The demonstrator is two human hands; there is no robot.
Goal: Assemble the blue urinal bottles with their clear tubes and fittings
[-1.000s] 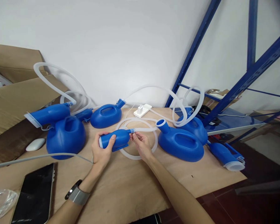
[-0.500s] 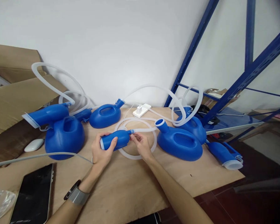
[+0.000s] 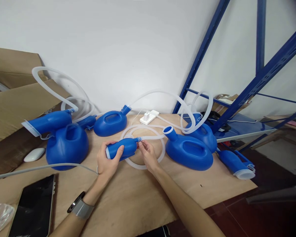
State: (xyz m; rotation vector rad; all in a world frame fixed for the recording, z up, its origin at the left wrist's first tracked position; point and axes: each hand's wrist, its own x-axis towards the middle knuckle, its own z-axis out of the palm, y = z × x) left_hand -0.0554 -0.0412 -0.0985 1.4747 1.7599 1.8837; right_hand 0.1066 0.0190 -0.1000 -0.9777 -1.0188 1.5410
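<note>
My left hand (image 3: pixel 108 161) grips a blue funnel-shaped cup (image 3: pixel 122 147) held just above the cardboard-covered table (image 3: pixel 143 194). My right hand (image 3: pixel 146 154) pinches the end of a translucent white hose (image 3: pixel 148 136) right at the cup's narrow blue neck. The hose loops in a circle on the table behind my hands. A blue urinal bottle (image 3: pixel 188 149) with an open spout lies to the right of my right hand. A watch with a grey strap sits on my left wrist.
More blue bottles lie at the left (image 3: pixel 66 144), back centre (image 3: pixel 110 122) and right (image 3: pixel 203 135), each with hoses. A tablet (image 3: pixel 32 207) and white mouse (image 3: pixel 34 154) lie at the left. A white charger (image 3: pixel 149 117) sits at the back. Blue shelving (image 3: pixel 249 95) stands right; cardboard box (image 3: pixel 12 98) left.
My hands and the cup have barely shifted; the right fingers stay at the cup's neck on the hose end. The view has drifted slightly.
</note>
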